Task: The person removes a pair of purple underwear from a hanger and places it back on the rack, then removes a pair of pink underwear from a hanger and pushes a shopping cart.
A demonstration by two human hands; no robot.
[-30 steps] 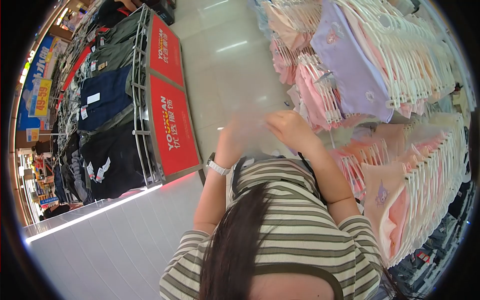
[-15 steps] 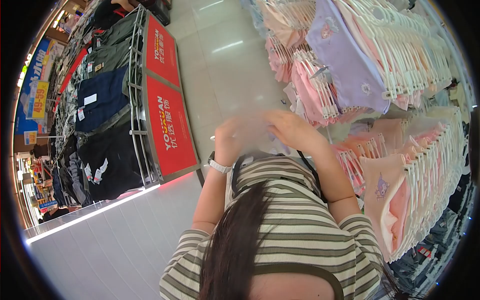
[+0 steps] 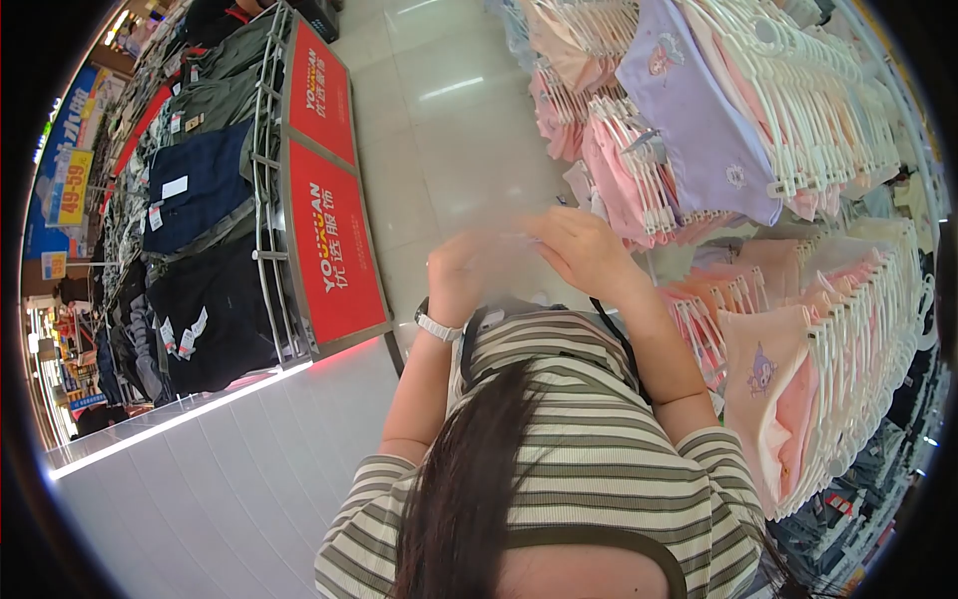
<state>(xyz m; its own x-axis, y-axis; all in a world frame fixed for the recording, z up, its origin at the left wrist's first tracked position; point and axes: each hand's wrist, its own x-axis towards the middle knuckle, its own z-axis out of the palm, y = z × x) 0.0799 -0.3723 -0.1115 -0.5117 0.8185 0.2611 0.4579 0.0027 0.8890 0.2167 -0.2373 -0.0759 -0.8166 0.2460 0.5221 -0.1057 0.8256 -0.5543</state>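
My left hand [image 3: 455,272], with a white-banded watch [image 3: 439,327] on its wrist, is raised in front of my waist, its fingers curled inward. Facing it, my right hand [image 3: 584,250] has bent fingers held together and pointing toward the left one. A hazy blurred patch [image 3: 504,262] lies between the two hands and covers the fingertips. Whatever they hold there cannot be made out. Below the hands is my striped shirt [image 3: 599,439]. A dark strap [image 3: 611,324] runs beside my right forearm.
On the left, a metal rack [image 3: 267,205] carries folded dark trousers [image 3: 200,190] and red signs [image 3: 334,250]. White hangers [image 3: 798,110] on the right hold a lilac garment [image 3: 689,110] and pink clothes [image 3: 763,399]. A tiled aisle [image 3: 429,120] runs between.
My right hand has risen slightly, and its fingers show a little more clearly. The left hand stays nearly in place. The whole view has shifted a little.
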